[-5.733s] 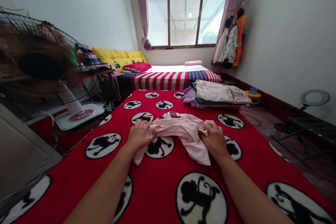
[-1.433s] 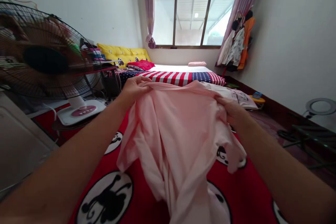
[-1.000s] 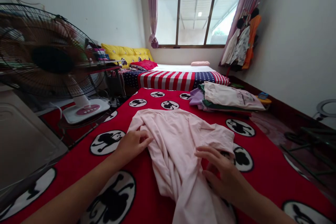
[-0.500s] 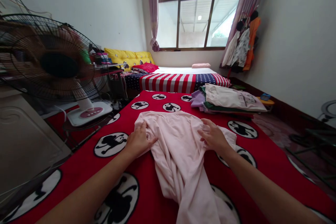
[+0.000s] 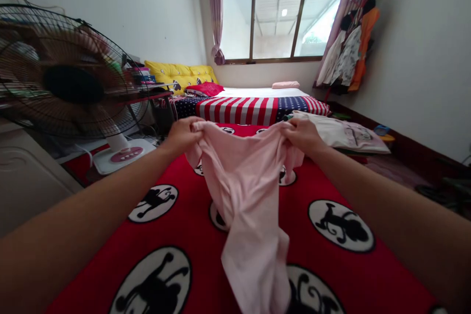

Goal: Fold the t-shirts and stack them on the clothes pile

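Note:
A pale pink shirt (image 5: 246,181) hangs stretched between my two hands, its upper edge raised off the red blanket (image 5: 154,255). My left hand (image 5: 187,133) is closed on one upper corner. The opposite corner is pinched in my right hand (image 5: 303,133). Below, the cloth gathers into twisted folds and trails toward me over the blanket, which has black figures in white ovals. Just beyond my right hand lies a stack of folded clothes (image 5: 342,132), with a cream garment on top.
A floor fan (image 5: 73,83) stands at the left on a small support. Behind the blanket is a bed with a striped, starred cover (image 5: 239,109), a yellow cushion (image 5: 176,76) and a red pillow (image 5: 206,89). Clothes (image 5: 349,54) hang by the window at right.
Both hands have gone from resting open-fingered on the shirt to gripping its upper corners. They have lifted that edge up off the blanket, and the view has shifted slightly.

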Motion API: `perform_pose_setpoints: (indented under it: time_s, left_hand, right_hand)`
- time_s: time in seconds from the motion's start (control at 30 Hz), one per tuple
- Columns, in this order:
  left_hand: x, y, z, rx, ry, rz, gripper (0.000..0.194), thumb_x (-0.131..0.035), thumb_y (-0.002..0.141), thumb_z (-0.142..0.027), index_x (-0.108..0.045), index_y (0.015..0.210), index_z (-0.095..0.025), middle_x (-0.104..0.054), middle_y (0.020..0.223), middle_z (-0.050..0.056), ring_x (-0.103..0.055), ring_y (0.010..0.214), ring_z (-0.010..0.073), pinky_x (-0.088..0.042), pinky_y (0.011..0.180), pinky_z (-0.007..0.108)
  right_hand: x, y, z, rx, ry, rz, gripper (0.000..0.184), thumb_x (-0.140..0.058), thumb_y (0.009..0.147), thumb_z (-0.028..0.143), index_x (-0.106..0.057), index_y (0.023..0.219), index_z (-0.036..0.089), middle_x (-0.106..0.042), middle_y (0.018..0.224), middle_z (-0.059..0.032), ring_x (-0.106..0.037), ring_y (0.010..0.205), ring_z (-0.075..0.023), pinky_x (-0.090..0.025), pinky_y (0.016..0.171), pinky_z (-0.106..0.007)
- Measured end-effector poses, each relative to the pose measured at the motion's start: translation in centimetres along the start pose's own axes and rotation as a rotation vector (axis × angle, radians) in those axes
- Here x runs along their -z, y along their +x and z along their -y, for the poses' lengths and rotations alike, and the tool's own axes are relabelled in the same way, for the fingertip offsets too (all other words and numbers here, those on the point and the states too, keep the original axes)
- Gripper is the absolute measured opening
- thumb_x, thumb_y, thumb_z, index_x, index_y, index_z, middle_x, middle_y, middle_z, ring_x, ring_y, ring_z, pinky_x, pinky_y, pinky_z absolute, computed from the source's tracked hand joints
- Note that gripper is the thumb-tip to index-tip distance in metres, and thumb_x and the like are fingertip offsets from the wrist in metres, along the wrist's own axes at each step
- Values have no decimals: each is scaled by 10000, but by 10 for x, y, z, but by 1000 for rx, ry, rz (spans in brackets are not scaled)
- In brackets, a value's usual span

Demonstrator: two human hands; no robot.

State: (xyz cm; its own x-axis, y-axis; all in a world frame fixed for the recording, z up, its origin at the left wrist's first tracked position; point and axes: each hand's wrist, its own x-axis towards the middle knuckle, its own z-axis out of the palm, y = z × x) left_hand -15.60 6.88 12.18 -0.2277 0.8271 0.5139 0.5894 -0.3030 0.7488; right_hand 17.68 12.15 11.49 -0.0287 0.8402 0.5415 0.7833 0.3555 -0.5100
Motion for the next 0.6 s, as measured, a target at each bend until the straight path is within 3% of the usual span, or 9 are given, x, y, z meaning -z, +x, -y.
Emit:
perform_pose_setpoints:
  time_s: [0.07, 0.13, 0.2, 0.27, 0.37, 0.43, 0.5, 0.53, 0.6]
  left_hand:
    - [-4, 23, 0, -18, 78, -22, 561, -712, 709, -111, -555, 1247, -94, -587, 1185, 124, -608, 852, 187, -472, 844, 386]
    - [-14, 23, 10, -11, 123, -40, 655, -723, 749, -193, -457, 1334, -67, -467, 1320, 210, -603, 901, 206, -470, 863, 415]
    - [-27, 1, 28, -12, 139, 2, 548, -720, 746, -209, -543, 1246, -74, -513, 1273, 198, -611, 938, 228, -479, 873, 401]
    - [-42, -37, 49, -26, 141, 82, 362, -723, 703, -174, -658, 1056, -124, -628, 1098, 121, -624, 948, 241, -483, 895, 381]
    - [-59, -94, 66, -47, 157, 187, 265, -617, 789, -226, -668, 1041, -160, -646, 1056, 99, -621, 989, 245, -489, 904, 387]
    - [-65, -119, 65, -107, 167, 208, 314, -594, 819, -274, -638, 1112, -168, -630, 1096, 104, -596, 1044, 248, -464, 947, 396]
    - [-69, -134, 57, -165, 154, 218, 393, -595, 835, -313, -586, 1204, -180, -607, 1153, 106, -580, 1068, 241, -455, 958, 386]
    - [-71, -137, 52, -180, 154, 229, 435, -601, 835, -326, -557, 1245, -188, -599, 1169, 106, -582, 1057, 238, -464, 939, 379]
    - [-75, -141, 45, -191, 190, 254, 443, -611, 825, -317, -555, 1249, -203, -612, 1129, 101, -593, 1009, 238, -481, 885, 369]
  right_hand:
    - [-1, 17, -2, 5, 129, -93, 420, -646, 703, 269, -611, 1099, 136, -626, 1064, -101, -596, 887, -206, -470, 749, -302]
    - [-8, 9, -4, 14, 223, -89, 591, -673, 677, 257, -534, 1242, 152, -535, 1256, -136, -595, 962, -220, -494, 805, -342]
    - [-19, -24, -1, 29, 291, 6, 548, -648, 701, 260, -539, 1231, 172, -524, 1275, -137, -614, 941, -221, -518, 791, -362]
    - [-30, -74, 6, 59, 370, 132, 425, -617, 738, 266, -575, 1153, 188, -576, 1199, -117, -617, 965, -228, -531, 766, -355]
    - [-42, -149, 23, 159, 372, 302, 359, -592, 784, 262, -579, 1140, 217, -575, 1192, -96, -599, 1024, -220, -530, 802, -352]
    - [-46, -183, 35, 215, 257, 344, 513, -654, 753, 279, -533, 1251, 247, -519, 1303, -103, -549, 1130, -257, -494, 912, -412]
    - [-50, -199, 44, 259, 126, 338, 706, -718, 698, 288, -460, 1355, 284, -440, 1409, -106, -476, 1221, -307, -452, 968, -467]
    - [-51, -200, 47, 277, 77, 327, 699, -720, 698, 285, -471, 1351, 292, -436, 1417, -103, -462, 1231, -320, -451, 962, -475]
    - [-50, -195, 49, 289, 42, 315, 400, -647, 771, 275, -613, 1170, 269, -543, 1299, -97, -519, 1148, -301, -479, 896, -434]
